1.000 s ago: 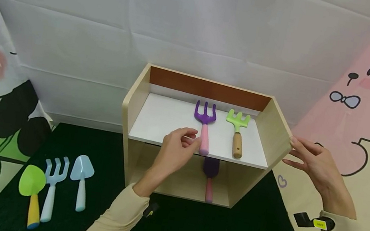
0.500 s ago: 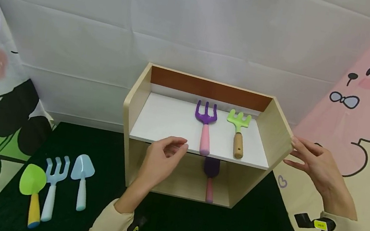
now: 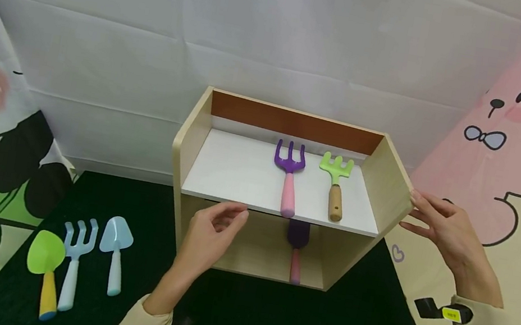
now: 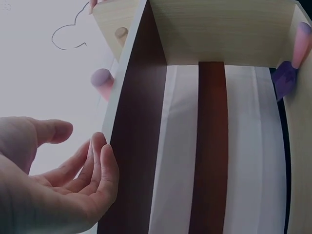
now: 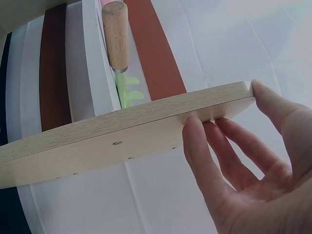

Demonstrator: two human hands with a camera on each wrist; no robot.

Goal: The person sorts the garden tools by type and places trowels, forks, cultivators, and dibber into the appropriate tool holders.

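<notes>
Left hand (image 3: 209, 237) empty, fingers loosely curved, at the front edge of the upper board (image 3: 239, 167); contact with that edge cannot be told for sure. Right hand (image 3: 455, 239) relaxed, fingertips against the outer face of the right panel (image 3: 382, 184), thumb at its upper front corner. Purple fork (image 3: 289, 183) lies mid-board, handle end just over the front edge, green fork (image 3: 336, 192) nearer the right edge.
</notes>
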